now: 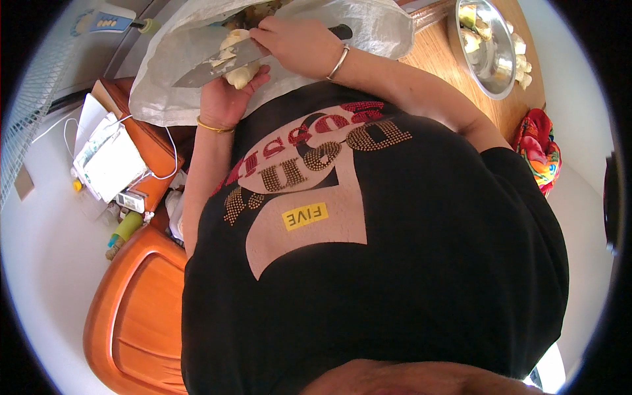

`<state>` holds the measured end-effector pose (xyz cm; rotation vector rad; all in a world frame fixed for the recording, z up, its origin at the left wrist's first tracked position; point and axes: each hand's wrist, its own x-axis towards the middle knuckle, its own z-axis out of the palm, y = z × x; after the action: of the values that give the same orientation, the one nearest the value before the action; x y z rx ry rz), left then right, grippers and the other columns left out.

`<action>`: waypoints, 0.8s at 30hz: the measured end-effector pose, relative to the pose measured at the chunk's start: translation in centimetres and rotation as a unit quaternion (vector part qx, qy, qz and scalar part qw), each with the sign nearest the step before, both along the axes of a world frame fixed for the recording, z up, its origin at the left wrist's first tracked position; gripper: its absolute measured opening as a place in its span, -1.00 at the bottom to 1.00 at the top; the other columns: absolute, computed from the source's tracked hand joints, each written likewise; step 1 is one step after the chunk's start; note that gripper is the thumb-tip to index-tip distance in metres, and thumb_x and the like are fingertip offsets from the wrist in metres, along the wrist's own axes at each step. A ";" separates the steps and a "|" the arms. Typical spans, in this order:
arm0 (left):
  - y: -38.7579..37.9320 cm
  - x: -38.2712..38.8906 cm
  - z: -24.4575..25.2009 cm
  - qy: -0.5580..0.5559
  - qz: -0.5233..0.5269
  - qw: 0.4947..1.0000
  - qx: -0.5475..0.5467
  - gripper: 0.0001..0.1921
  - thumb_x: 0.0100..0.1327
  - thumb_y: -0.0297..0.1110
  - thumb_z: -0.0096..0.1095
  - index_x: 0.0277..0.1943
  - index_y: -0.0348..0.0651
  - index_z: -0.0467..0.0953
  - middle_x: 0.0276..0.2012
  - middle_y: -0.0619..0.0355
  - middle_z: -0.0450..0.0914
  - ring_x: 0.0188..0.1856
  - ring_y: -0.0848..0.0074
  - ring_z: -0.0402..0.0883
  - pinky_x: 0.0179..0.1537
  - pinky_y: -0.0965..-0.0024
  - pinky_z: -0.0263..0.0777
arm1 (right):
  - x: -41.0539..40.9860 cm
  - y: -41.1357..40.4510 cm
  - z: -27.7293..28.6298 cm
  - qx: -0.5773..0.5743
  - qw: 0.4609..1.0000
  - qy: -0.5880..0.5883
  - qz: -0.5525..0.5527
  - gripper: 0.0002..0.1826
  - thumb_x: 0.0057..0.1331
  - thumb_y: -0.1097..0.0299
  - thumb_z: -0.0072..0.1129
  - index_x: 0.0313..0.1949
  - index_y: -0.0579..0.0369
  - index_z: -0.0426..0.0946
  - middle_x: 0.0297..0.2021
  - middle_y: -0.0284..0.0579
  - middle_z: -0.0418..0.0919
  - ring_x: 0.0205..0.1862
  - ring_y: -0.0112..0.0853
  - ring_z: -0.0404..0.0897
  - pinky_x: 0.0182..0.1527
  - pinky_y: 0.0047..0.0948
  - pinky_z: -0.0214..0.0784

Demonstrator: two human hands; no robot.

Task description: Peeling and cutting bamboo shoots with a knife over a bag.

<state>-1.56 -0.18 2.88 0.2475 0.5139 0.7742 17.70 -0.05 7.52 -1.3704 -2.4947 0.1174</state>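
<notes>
My left hand (pixel 228 98), with a yellow bangle at its wrist, is palm up under a pale, knobby root (pixel 241 75) that looks like ginger. The fingers curl round its lower end. Above it, my right hand (pixel 302 47) grips a kitchen knife (pixel 205 70) with a black handle end. The broad blade lies across the root and points left, with pale scraps stuck to it. Both hands are over a whitish plastic sack (pixel 163 84), open at the top, with brown scraps (pixel 252 17) inside. The right fingertips are partly hidden by the hand.
At the upper right, a steel bowl (pixel 493 64) holding pale and yellow-green pieces stands on a wooden table (pixel 429 64). More knobby pieces (pixel 522 66) lie beside it. A flowered red cloth (pixel 538 148) is at the table's edge. Orange furniture (pixel 143 306), papers (pixel 111 158) and cables are to the left.
</notes>
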 end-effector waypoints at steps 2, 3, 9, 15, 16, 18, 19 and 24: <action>0.0 -0.2 -0.2 0.003 0.005 1.000 -0.005 -0.53 0.33 -0.09 -0.21 0.17 -0.20 0.24 0.03 -0.06 0.43 -0.04 0.02 0.48 -0.06 0.09 0.44 | -0.1 0.2 -0.1 0.007 1.000 -0.003 0.001 -0.79 0.18 0.38 -0.03 -0.17 0.05 0.40 -0.33 -0.22 0.43 -0.36 -0.24 0.54 -0.42 -0.29 0.41; -0.1 -0.3 -0.2 0.006 0.010 1.000 -0.011 -0.54 0.32 -0.11 -0.20 0.16 -0.22 0.25 0.02 -0.07 0.45 -0.05 0.05 0.49 -0.06 0.10 0.44 | -0.1 0.3 -0.1 0.004 1.000 -0.005 -0.010 -0.78 0.19 0.36 -0.04 -0.16 0.05 0.40 -0.32 -0.22 0.43 -0.36 -0.23 0.54 -0.42 -0.29 0.42; -1.0 -0.3 1.0 0.107 0.027 0.994 -0.019 -0.57 0.22 -0.26 -0.02 0.09 -0.32 0.27 -0.08 -0.04 0.47 -0.12 0.18 0.51 -0.10 0.18 0.44 | 0.8 2.7 -1.9 -0.065 0.994 -0.079 -0.043 -0.79 0.16 0.37 -0.03 -0.21 0.12 0.45 -0.27 -0.11 0.46 -0.31 -0.18 0.57 -0.33 -0.25 0.44; -1.0 0.1 2.2 0.184 0.044 0.980 0.053 -0.57 0.17 -0.36 0.08 0.09 -0.32 0.26 -0.07 0.03 0.43 -0.13 0.30 0.49 -0.08 0.29 0.41 | 1.2 3.4 -1.4 -0.139 0.985 -0.097 -0.034 -0.75 0.08 0.42 0.00 -0.27 0.27 0.51 -0.33 0.11 0.53 -0.27 -0.07 0.57 -0.20 -0.18 0.41; -0.7 0.3 1.8 0.183 0.044 0.981 0.054 -0.57 0.17 -0.36 0.08 0.09 -0.32 0.26 -0.07 0.03 0.43 -0.13 0.30 0.49 -0.08 0.29 0.41 | 0.2 2.8 -0.2 -0.134 0.981 -0.136 -0.032 -0.83 0.12 0.42 -0.01 -0.34 0.20 0.52 -0.24 0.03 0.49 -0.26 -0.13 0.59 -0.24 -0.23 0.47; -0.6 0.2 0.4 0.264 0.076 0.958 0.075 -0.56 0.19 -0.36 0.06 0.12 -0.27 0.21 -0.04 0.04 0.41 -0.12 0.30 0.48 -0.07 0.27 0.40 | -0.8 1.6 0.2 -0.085 0.992 -0.093 -0.008 -0.82 0.12 0.40 0.00 -0.28 0.13 0.47 -0.30 -0.07 0.46 -0.32 -0.19 0.57 -0.33 -0.25 0.44; -0.5 -0.7 -1.2 0.266 0.077 0.958 0.074 -0.56 0.19 -0.36 0.06 0.12 -0.27 0.21 -0.04 0.04 0.41 -0.12 0.30 0.48 -0.07 0.27 0.40 | -1.4 0.9 0.3 -0.036 0.998 -0.049 0.017 -0.78 0.12 0.38 0.00 -0.21 0.05 0.42 -0.35 -0.18 0.43 -0.39 -0.25 0.55 -0.41 -0.26 0.42; -0.6 0.0 0.9 0.217 0.045 0.974 0.039 -0.56 0.16 -0.46 0.11 0.12 -0.32 0.27 -0.05 0.08 0.44 -0.02 0.43 0.44 -0.02 0.42 0.34 | -0.3 2.1 -3.0 -0.011 0.999 -0.036 0.005 -0.83 0.14 0.40 -0.03 -0.24 0.04 0.41 -0.37 -0.23 0.41 -0.40 -0.28 0.54 -0.44 -0.30 0.40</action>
<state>-1.60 -0.73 3.77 0.4741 0.9145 0.8327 17.41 2.06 4.48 -1.3937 -2.5674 0.0980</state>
